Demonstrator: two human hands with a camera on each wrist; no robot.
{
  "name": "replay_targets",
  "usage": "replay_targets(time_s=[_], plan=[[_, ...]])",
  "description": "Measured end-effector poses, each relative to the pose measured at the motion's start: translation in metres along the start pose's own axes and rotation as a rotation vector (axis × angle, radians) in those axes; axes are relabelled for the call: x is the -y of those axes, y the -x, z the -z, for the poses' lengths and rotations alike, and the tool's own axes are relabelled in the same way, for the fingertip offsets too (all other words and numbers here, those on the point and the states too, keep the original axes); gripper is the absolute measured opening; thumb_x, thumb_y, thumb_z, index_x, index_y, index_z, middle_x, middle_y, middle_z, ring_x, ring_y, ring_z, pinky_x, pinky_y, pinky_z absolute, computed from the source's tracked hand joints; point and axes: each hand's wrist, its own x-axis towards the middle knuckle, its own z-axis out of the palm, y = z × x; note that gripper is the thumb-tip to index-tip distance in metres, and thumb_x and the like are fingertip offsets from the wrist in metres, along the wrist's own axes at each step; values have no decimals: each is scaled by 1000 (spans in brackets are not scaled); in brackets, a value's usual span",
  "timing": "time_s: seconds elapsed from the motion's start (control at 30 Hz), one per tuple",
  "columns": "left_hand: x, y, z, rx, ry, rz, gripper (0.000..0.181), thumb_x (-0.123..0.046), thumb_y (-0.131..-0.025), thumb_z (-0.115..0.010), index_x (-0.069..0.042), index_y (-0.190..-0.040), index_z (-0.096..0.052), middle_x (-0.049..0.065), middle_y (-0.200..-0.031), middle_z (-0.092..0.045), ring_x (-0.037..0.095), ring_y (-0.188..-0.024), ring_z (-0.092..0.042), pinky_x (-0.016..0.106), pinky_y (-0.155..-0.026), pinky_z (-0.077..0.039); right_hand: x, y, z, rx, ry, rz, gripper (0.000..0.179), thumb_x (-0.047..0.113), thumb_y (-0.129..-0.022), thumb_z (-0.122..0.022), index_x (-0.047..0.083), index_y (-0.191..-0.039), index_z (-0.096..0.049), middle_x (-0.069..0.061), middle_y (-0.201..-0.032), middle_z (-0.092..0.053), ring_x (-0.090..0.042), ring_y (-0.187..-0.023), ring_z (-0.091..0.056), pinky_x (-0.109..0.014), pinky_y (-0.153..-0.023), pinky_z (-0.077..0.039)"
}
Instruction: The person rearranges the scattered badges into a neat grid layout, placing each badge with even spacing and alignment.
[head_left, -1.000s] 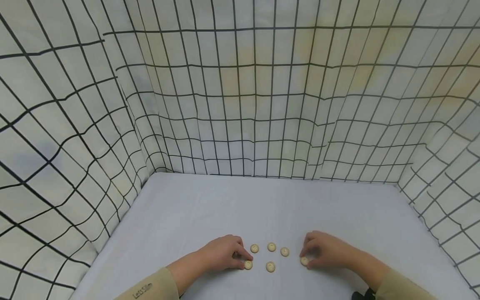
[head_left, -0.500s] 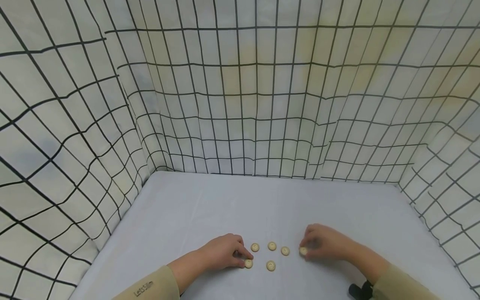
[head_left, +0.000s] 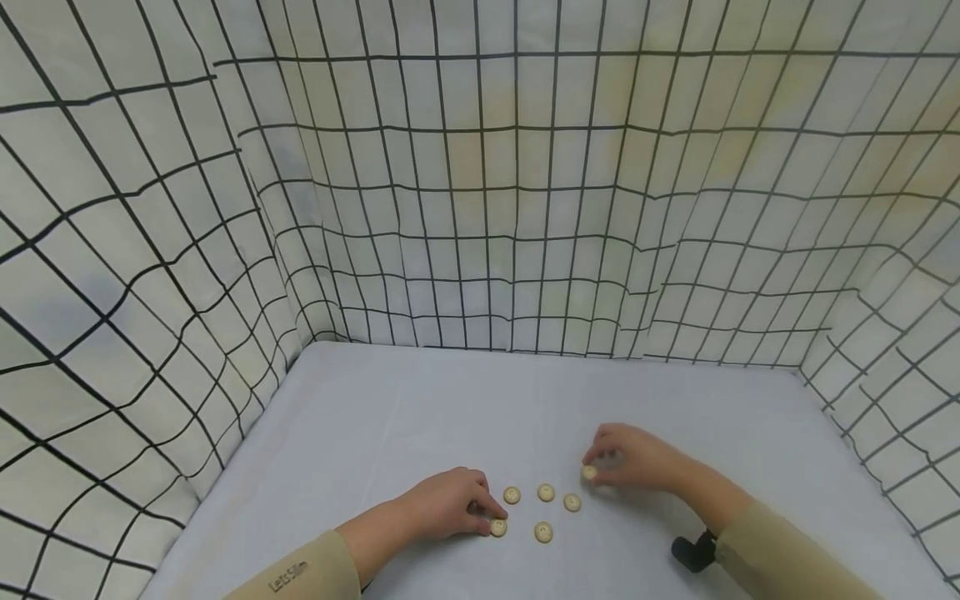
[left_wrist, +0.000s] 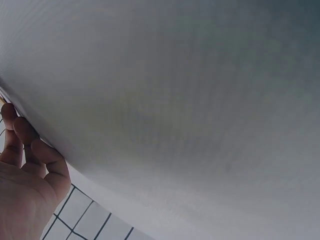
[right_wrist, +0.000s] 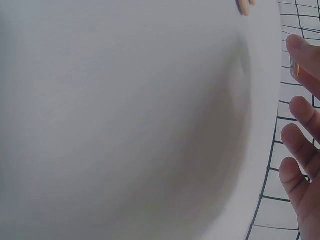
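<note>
Several round cream discs with faint dark marks on their faces lie on the white tabletop in the head view. The left hand (head_left: 448,505) pinches one disc (head_left: 498,527) at its left edge, thumb and forefinger against it, and that disc lies flat on the table. The right hand (head_left: 637,457) holds another disc (head_left: 589,472) between thumb and forefinger. In the right wrist view this disc (right_wrist: 294,67) is tilted, seen edge-on, above the table, and the other fingers are spread loosely. Between the hands sit the remaining discs, an upper disc (head_left: 545,492) and a lower disc (head_left: 543,532) among them.
A white cloth-covered table (head_left: 420,400) spreads out ahead. White walls with a black grid (head_left: 480,208) enclose it at the back and both sides. A small black device (head_left: 693,552) is strapped at the right wrist.
The right hand has lifted its disc and moved it away from the body and slightly left. The left hand and the discs between the hands stay nearly where they were.
</note>
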Motion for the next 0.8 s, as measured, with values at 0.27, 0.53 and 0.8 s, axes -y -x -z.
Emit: replay_targets(time_s=[0.27,0.53,0.8], plan=[[0,0,2,10,14,3,25,-31,-85,-78,-33,-110,-77,-20,-90,-55,0,-78,-46,20,-70,-41,7,-19,1,-11,-24,-21,17,37,-78,-83,37,-93,-74,18,-90,-56,-8,-89,-52,-36,-81,-47],[-1,0,-1,1,13,16,24,-32,-85,-78,-35,-109,-77,-22,-89,-54,-1,-76,-45,19,-68,-41,6,-43,2,-1,-44,-36,18,33,-79,-82,34,-96,-75,15,-90,-57,-9,-87,-53,-35,-78,-46],[-1,0,1,9,21,18,26,-34,-84,-79,-35,-109,-77,-21,-88,-54,-1,-75,-46,19,-67,-41,7,-68,6,0,-52,-87,18,35,-81,-81,34,-97,-73,14,-90,-58,-10,-87,-53,-34,-77,-46]])
